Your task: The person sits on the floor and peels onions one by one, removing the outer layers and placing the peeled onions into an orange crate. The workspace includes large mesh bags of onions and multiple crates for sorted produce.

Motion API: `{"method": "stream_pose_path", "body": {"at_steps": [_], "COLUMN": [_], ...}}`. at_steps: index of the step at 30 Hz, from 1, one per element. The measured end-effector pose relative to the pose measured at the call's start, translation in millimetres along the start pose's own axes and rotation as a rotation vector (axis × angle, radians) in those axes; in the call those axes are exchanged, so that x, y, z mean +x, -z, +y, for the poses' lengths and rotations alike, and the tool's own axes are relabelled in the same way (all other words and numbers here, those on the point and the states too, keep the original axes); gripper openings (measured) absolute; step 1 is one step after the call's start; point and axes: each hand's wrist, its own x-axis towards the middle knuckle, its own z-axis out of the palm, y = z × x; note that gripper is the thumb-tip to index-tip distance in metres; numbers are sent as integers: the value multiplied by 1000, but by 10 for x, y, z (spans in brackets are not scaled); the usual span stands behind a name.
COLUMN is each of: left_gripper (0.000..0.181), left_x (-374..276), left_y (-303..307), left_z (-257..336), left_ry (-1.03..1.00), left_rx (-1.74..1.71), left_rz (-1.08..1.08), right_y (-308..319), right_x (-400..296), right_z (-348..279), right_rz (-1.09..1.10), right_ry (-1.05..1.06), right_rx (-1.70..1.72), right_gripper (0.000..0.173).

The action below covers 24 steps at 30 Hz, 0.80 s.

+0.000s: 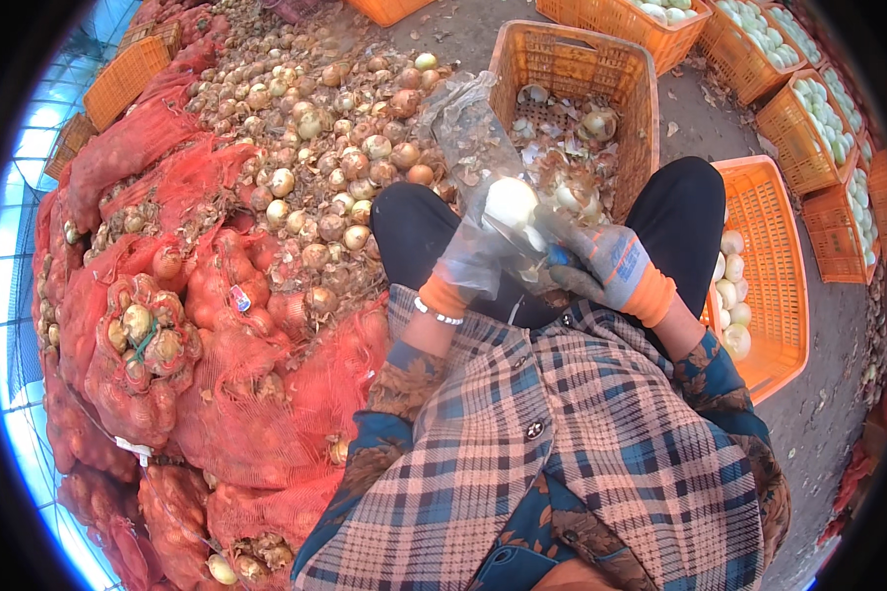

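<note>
My left hand (467,247), in an orange-cuffed work glove under clear plastic, grips a peeled white onion (511,201) between my knees. In my right hand (610,262), gloved in grey and orange, is a small knife (508,233); its blade lies against the onion's lower side. Something blue, perhaps the handle, shows between the fingers. A pale flap hangs by the blade. Just beyond my hands stands an orange plastic crate (649,122) holding loose skins and a few onions. Crumpled clear plastic sheeting (473,122) drapes beside its left wall.
Unpeeled onions (355,162) are heaped at the left, beside full red mesh sacks (266,414). An orange crate (780,295) by my right knee contains peeled onions (735,284). More crates (806,137) of peeled onions line the right side. Dry skins litter the concrete floor (691,122).
</note>
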Motion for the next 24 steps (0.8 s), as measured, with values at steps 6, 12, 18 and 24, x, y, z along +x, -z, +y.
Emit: {"method": "stream_pose_path", "body": {"at_steps": [6,12,18,24], "left_gripper": [70,75,67,54], "left_x": [-79,-167,-110,-134], "left_y": [-93,-235,-63,-53], "left_z": [40,101,-119,-338], "left_ry": [184,88,109,135], "left_rx": [-30,-209,-407,-473], "left_rz": [2,-134,-72,51], "right_y": [-11,0,-141,-196], "right_x": [3,-92,-62,-35], "right_z": [36,-73,-66,-75], "right_rz": [156,70,80,165], "right_ry": [-30,-121,-86,-83], "right_rx": [44,258,52,0], "right_gripper": [68,71,76,73]}}
